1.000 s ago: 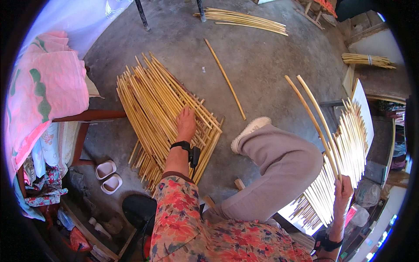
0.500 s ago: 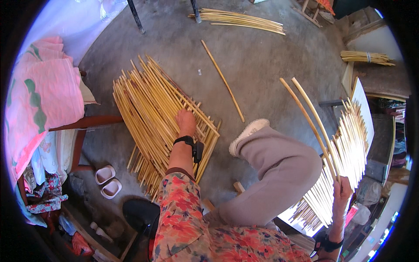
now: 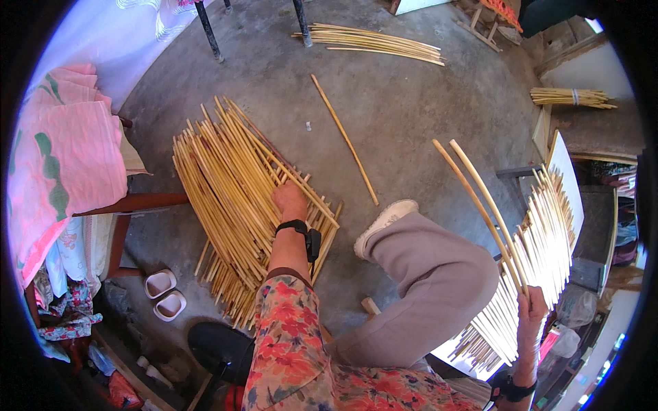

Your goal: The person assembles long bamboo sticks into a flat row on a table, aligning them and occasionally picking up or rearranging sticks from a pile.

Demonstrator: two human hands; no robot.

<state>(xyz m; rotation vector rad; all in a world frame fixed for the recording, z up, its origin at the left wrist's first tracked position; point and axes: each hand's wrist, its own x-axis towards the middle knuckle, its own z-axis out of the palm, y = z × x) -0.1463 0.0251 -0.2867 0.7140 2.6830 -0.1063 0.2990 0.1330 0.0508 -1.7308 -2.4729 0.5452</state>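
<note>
On the floor to my left lies a large pile of pale wooden sticks, its layers crossing at an angle. My left hand reaches into the pile's right side, its fingers curled down among the sticks; the fingertips are hidden. At the lower right, my right hand is closed around the lower ends of two long wooden sticks, which slant up and to the left. Close by that hand, a second heap of sticks, brightly lit, rests on a white board.
A single stick lies on the concrete floor ahead. Farther off are a loose row of sticks and a tied bundle. Pale slippers sit at the left, beside a wooden frame with pink cloth. My bent leg occupies the middle.
The whole view has shifted slightly, with far things sitting lower. My left hand stays curled at the pile's right side, and my right hand still holds the two sticks.
</note>
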